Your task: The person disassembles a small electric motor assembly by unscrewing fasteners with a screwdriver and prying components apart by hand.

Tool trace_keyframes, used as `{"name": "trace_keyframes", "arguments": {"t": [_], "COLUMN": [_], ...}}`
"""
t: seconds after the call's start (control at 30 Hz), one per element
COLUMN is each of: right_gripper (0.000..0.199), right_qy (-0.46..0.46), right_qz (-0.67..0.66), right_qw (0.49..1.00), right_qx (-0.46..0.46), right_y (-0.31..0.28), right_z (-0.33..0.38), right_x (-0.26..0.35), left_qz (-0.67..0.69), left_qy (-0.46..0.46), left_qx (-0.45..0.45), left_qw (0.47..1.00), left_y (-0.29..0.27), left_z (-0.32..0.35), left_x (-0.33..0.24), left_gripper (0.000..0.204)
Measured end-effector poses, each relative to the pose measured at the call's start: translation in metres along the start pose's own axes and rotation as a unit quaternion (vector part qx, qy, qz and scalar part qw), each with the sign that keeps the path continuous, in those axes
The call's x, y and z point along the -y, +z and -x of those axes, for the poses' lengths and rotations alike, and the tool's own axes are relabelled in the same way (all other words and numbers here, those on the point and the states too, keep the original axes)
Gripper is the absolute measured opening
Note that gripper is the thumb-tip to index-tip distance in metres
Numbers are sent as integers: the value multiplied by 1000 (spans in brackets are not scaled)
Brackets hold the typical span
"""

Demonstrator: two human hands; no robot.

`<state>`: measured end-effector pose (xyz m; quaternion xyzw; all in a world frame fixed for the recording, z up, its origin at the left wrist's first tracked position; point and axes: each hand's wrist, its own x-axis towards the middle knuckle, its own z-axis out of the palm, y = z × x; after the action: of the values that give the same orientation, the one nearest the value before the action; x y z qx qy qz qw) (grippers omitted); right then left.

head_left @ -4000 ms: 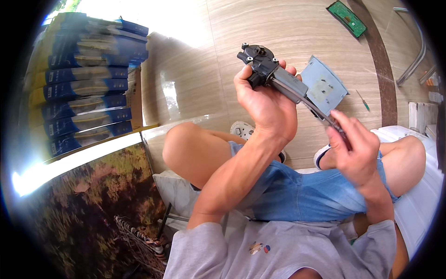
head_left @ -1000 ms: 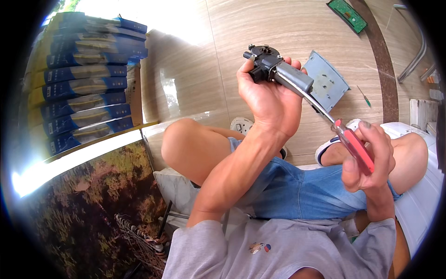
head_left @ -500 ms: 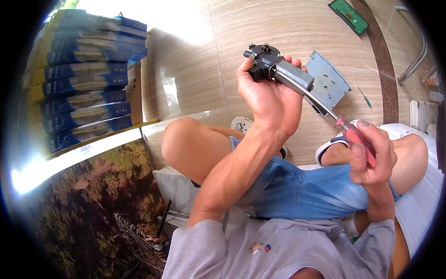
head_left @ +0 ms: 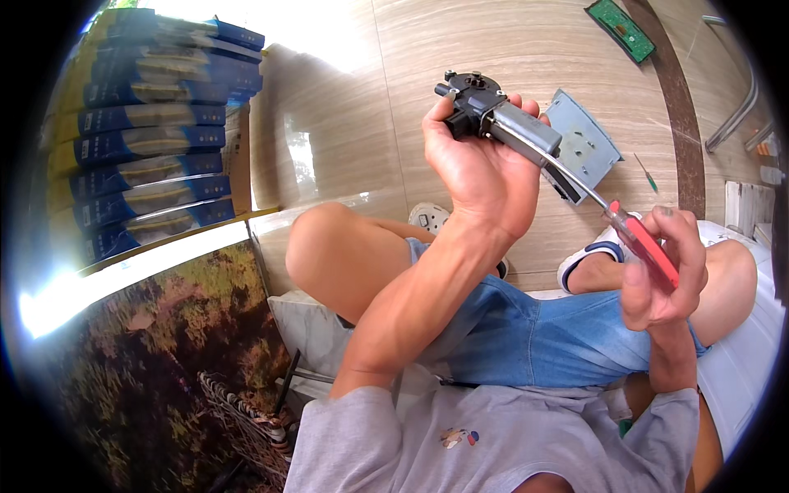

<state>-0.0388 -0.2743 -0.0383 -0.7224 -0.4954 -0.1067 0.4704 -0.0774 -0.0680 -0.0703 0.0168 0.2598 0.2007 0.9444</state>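
My left hand [head_left: 493, 177] is wrapped from below round a small electric motor [head_left: 519, 131] with a silver-grey can and a black gear housing [head_left: 472, 97] at its far end. A screwdriver [head_left: 645, 245] with a red and grey handle is in my right hand [head_left: 670, 279], my fingers along the handle and the thumb slightly off it. Its long metal shaft slants up to the left and runs along the side of the motor can. The shaft's tip is by the gear housing; exactly where it seats is too small to tell.
On the floor beyond my feet lie a grey-blue metal cover [head_left: 585, 144], a thin green-handled screwdriver [head_left: 647, 174] and a green circuit board [head_left: 620, 31]. Blue and yellow boxes [head_left: 152, 131] are stacked at the left. A chrome tube leg [head_left: 735, 107] stands far right.
The screwdriver handle has turned in my right hand, whose fingers have loosened and shifted. The motor and my left hand have moved slightly right.
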Motion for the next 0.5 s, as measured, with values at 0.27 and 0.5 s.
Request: {"name": "trace_keyframes", "arguments": {"t": [0.27, 0.5], "right_gripper": [43, 35], "right_qy": [23, 90], "right_qz": [-20, -76], "right_qw": [999, 992], "right_qx": [-30, -45], "right_y": [3, -10], "right_z": [12, 15], "right_x": [-4, 2], "left_qz": [-9, -33], "left_qy": [2, -6], "left_qx": [-3, -37], "left_qw": [1000, 999], "left_y": [-1, 3], "left_z": [1, -1], "left_x": [1, 6], "left_gripper": [48, 48]}}
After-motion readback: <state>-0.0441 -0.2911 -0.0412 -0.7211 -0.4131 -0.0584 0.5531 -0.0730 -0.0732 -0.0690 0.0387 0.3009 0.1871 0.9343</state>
